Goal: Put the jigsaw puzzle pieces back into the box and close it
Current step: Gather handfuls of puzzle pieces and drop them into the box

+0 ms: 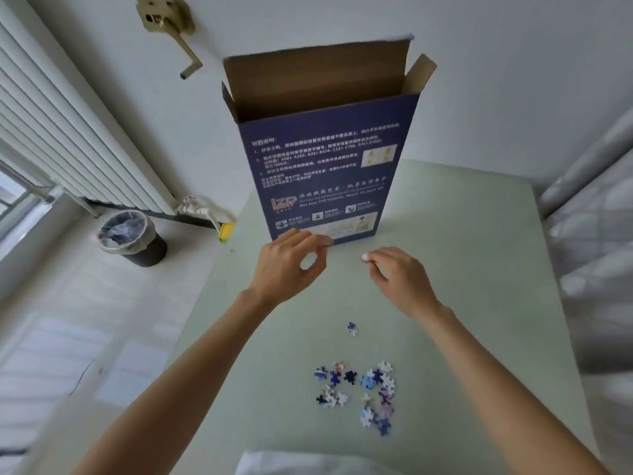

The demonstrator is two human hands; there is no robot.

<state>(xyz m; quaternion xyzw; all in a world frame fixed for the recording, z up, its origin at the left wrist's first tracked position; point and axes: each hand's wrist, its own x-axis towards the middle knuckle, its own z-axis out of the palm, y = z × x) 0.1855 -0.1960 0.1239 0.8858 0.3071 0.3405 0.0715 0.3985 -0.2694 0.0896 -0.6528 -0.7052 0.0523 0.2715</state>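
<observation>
Head view: the tall dark-blue cardboard box (323,166) stands upright at the centre of the frame on the pale green table (479,269), its brown top flaps raised, so pieces could be dropped straight in.

The left hand (291,265) is raised just before the box's foot, fingers curled with thumb meeting fingertip; whether it pinches a piece I cannot tell. The right hand (399,277), centre-right, is loosely curled and grasps nothing visible.

The blue-and-white jigsaw pieces (359,392) lie clustered at lower centre, one stray piece (351,328) above them, all outside the box.
</observation>
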